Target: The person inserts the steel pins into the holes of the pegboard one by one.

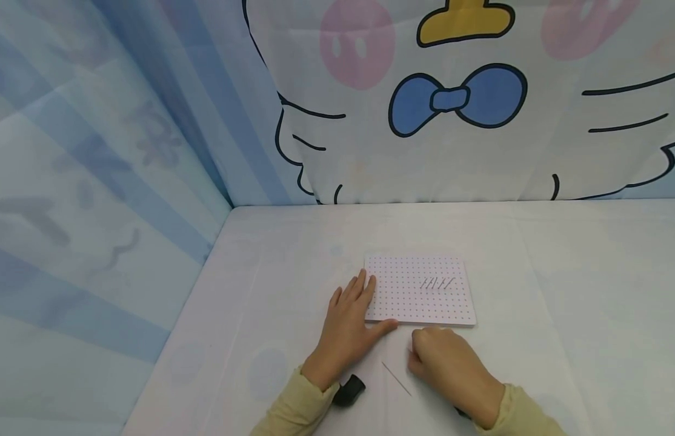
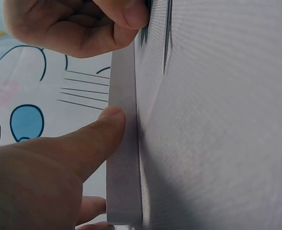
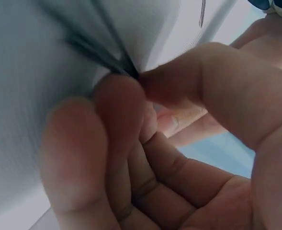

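Note:
A white board [image 1: 416, 297] with rows of small dark holes lies flat on the table. Several thin dark pins [image 1: 435, 283] stand slanted in its right half. Spread over the board's left edge is my left hand [image 1: 348, 324], its thumb stretched along the near side. In the left wrist view that thumb [image 2: 100, 129] presses on the board's side wall. My right hand [image 1: 449, 357], just in front of the board's near edge, pinches thin dark pins [image 3: 124, 67] between thumb and fingertip. A single thin pin [image 1: 396, 379] lies on the cloth between the wrists.
A white cloth [image 1: 577, 315] covers the table. Printed curtains [image 1: 403, 163] rise behind it and on the left side. A black wrist device [image 1: 348, 390] sits at the left sleeve; a bit of another shows under the right wrist.

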Action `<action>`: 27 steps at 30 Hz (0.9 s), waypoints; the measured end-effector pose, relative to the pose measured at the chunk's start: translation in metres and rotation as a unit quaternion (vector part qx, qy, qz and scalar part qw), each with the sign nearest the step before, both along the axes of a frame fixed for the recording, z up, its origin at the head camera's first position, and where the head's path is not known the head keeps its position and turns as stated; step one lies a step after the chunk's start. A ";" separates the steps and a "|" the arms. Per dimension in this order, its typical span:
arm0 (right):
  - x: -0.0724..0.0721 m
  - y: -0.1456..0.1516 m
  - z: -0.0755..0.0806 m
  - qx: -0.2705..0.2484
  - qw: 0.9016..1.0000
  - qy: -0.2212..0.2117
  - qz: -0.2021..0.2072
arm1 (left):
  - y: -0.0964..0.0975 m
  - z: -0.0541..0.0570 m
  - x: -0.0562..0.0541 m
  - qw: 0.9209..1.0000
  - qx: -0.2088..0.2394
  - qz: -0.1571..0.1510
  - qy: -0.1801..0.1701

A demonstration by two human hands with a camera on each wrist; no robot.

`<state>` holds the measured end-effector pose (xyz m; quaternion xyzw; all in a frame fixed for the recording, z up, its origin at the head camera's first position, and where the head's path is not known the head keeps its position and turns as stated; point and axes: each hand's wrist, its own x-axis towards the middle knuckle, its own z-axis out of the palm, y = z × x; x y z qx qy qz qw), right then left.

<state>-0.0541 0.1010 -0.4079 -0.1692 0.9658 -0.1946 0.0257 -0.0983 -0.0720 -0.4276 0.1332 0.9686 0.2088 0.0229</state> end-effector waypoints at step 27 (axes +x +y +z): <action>-0.005 0.007 0.009 -0.109 0.993 -0.008 0.045 | -0.002 0.000 0.001 1.000 0.003 -0.002 0.007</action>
